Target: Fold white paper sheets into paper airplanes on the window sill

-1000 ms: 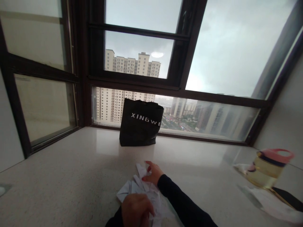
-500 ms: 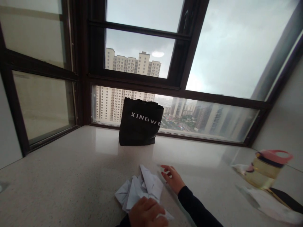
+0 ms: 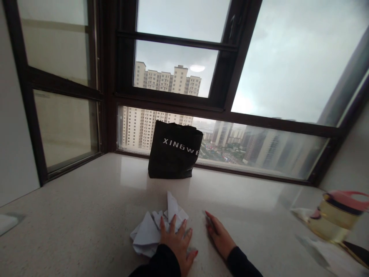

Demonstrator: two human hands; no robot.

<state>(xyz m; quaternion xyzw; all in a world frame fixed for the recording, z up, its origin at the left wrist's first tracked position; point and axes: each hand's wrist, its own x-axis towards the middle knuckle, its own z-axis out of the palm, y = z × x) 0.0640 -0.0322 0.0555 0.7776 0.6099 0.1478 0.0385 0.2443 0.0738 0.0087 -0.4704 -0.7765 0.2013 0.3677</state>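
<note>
Crumpled white paper [image 3: 147, 232] lies in a loose, creased heap on the pale speckled surface [image 3: 86, 223]. My left hand [image 3: 178, 243] rests on the right side of the heap with its fingers spread, palm down. To the right of the paper, my right hand [image 3: 219, 235] is on the surface, apart from the paper. Its index finger stretches forward and its thumb is partly visible; nothing shows in it. Dark sleeves cover both forearms.
A black bag [image 3: 174, 152] with white lettering stands by the window behind the paper. At the right are a yellowish bottle [image 3: 333, 217] with a pink lid, white tissue-like pieces [image 3: 331, 256] and a dark flat item [image 3: 359, 252]. A white object [image 3: 7, 223] sits at the left edge.
My left hand has moved forward and spread its fingers on the paper, which is now pressed lower and shifted left. My right hand has come slightly nearer to me. The view has turned slightly left.
</note>
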